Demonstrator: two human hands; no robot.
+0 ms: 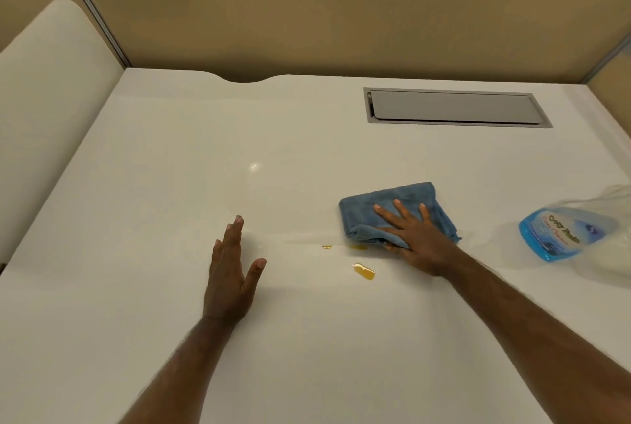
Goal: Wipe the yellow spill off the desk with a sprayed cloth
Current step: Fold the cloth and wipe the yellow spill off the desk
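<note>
My right hand [415, 239] lies flat with fingers spread on the folded blue microfibre cloth [396, 212] at centre right, pressing rather than gripping, so the pad can slide over the white desk [170, 150]. My left hand [232, 273] hovers open and empty, lower centre, probably for balance. The yellow spill [363, 271] sits just below the cloth, smaller drops touching its lower edge. The blue-labelled clear spray bottle [560, 232] stands at the right edge, clear of the stroke; nothing blocks it.
</note>
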